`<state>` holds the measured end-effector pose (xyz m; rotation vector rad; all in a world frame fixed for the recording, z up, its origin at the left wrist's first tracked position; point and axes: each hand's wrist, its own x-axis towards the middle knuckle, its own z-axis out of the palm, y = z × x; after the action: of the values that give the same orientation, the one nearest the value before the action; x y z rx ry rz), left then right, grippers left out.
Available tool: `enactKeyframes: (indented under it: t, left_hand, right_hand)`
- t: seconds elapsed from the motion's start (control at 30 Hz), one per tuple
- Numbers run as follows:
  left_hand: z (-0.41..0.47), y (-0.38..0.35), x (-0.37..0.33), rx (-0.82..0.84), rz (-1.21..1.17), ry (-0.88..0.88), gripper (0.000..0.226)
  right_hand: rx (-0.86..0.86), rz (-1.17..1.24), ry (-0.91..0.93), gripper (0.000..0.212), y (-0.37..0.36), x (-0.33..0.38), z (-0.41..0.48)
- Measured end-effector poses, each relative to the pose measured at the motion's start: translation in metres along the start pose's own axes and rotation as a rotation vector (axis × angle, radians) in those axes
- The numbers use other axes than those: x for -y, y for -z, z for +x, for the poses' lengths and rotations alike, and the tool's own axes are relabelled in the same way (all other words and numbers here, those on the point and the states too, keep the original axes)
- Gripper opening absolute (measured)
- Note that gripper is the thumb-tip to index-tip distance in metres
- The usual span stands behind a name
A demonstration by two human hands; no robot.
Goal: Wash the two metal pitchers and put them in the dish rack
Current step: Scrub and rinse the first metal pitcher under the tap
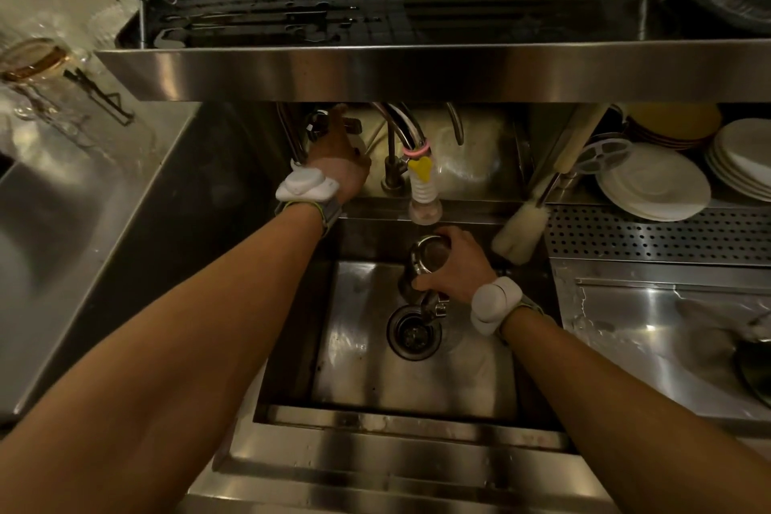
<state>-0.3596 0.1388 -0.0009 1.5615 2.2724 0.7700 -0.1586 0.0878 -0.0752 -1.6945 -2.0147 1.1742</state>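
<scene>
One metal pitcher (423, 263) visible, right hand (457, 263) fingers wrapped round it; left hand (336, 156) far at tap handle (319, 123), grip unclear.

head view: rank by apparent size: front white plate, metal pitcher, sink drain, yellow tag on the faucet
1. front white plate
2-3. metal pitcher and sink drain: they look about alike. The right hand covers part of the pitcher, which is held above the drain, so they are not ranked.
4. yellow tag
</scene>
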Motion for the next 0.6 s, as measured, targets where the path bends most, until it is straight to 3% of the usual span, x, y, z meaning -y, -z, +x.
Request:
enactKeyframes:
  t: [0.1,0.17,0.27,0.4,0.5,0.6]
  left_hand:
    - [-0.024,-0.015,0.008,-0.098,-0.013,0.091,0.056]
    - [-0.046,-0.028,0.016,-0.036,-0.082,0.148,0.041]
    - [-0.080,-0.053,0.025,0.169,-0.272,0.308,0.027]
    - [-0.126,-0.080,0.008,0.559,-0.691,0.582,0.041]
    - [-0.137,-0.095,0.007,0.552,-0.818,0.663,0.051]
    - [-0.126,-0.094,0.005,0.435,-0.923,0.528,0.048]
  right_hand:
    - [0.009,0.002,-0.043,0.095,-0.001,-0.002,0.000]
    - [0.021,0.029,-0.086,0.094,-0.001,-0.003,-0.001]
    - [-0.007,0.077,-0.126,0.090,-0.001,-0.005,-0.006]
    - [-0.048,0.186,-0.156,0.088,-0.008,-0.007,-0.009]
    - [0.000,0.276,-0.187,0.069,-0.018,-0.014,-0.011]
    - [0.030,0.511,-0.197,0.037,-0.012,-0.001,-0.008]
